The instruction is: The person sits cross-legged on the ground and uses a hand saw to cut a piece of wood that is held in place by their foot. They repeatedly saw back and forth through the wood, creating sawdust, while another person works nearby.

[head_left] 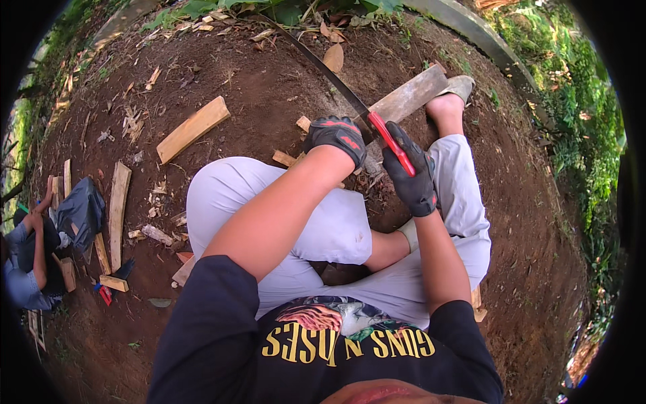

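Both my hands wear black gloves with red marks. My right hand (pixel 410 172) is closed on the red handle of a long, narrow-bladed tool (pixel 323 69). Its dark blade slants away to the far left; I cannot make out whether the edge has teeth. Just left of the handle, my left hand (pixel 338 139) is closed at the near end of a greyish wooden board (pixel 410 94), its fingertips hidden underneath. The board's far end lies beside my right foot (pixel 449 108), and the blade crosses above the near end.
I sit cross-legged on brown soil. A loose plank (pixel 193 130) lies left of my knee, with a longer one (pixel 119 214) farther left. Wood chips are scattered around. At the left edge another person (pixel 33 246) sits by a dark plastic bag (pixel 81 212). A kerb (pixel 464 17) runs behind.
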A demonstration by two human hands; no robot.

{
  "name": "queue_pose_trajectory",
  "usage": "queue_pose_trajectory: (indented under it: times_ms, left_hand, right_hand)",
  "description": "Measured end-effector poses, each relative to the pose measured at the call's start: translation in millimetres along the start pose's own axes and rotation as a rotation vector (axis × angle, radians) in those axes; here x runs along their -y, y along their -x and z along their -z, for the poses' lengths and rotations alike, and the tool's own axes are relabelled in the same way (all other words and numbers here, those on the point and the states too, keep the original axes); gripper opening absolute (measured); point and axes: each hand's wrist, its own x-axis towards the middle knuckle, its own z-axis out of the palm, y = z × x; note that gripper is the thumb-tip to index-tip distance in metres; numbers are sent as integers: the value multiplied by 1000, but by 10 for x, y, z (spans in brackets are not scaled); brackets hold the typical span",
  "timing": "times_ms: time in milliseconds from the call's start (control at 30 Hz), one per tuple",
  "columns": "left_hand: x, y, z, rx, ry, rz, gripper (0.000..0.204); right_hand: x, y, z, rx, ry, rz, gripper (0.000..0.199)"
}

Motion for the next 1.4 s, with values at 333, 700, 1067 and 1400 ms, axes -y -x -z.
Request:
queue_pose_trajectory:
  times_ms: [333, 700, 1067, 1400]
  left_hand:
    - [224, -22, 274, 166, -5, 73, 81]
    - [143, 23, 247, 136, -36, 18, 52]
    - [227, -47, 269, 138, -43, 52, 80]
    - [152, 54, 340, 166, -35, 53, 54]
  right_hand:
    - [338, 1074, 1105, 171, 222, -131, 50]
    - [75, 415, 355, 81, 80, -172, 51]
    - [248, 1065, 1189, 173, 227, -222, 49]
    - [31, 684, 486, 111, 208, -24, 50]
